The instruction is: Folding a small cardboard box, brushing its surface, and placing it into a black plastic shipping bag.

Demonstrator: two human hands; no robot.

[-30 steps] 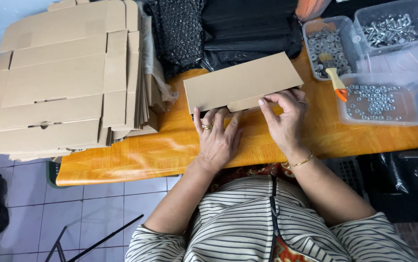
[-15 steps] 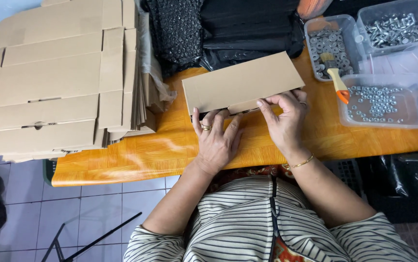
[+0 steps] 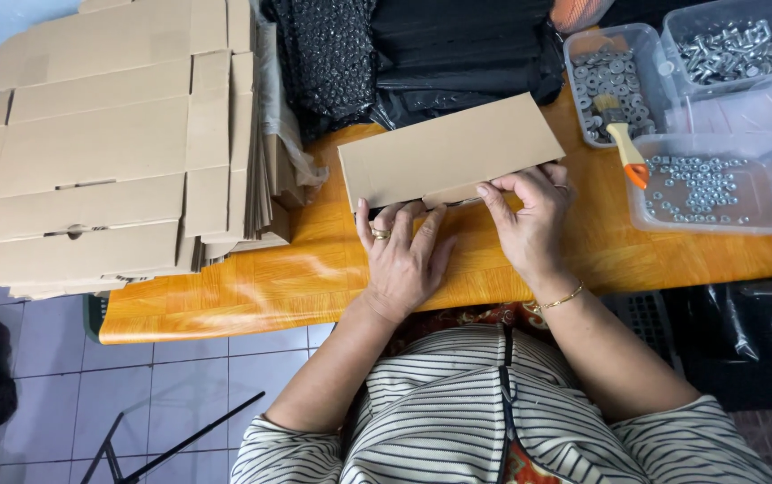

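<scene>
At table centre, head view: left hand (image 3: 401,260) lies flat, fingers spread, against the box (image 3: 451,151); right hand (image 3: 529,220) pinches its near flap at 4 o'clock. Box looks folded, flap apparently untucked. Flat cartons (image 3: 99,152) wait at 9 o'clock; screw bins (image 3: 718,184) at 3.

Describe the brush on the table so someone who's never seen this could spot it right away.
Start at the orange table and go to the clear plastic bins of metal hardware at its right end. The brush lies across the bin edges there: pale bristles, wooden handle, bright orange tip, the only tool among the bins.
</scene>
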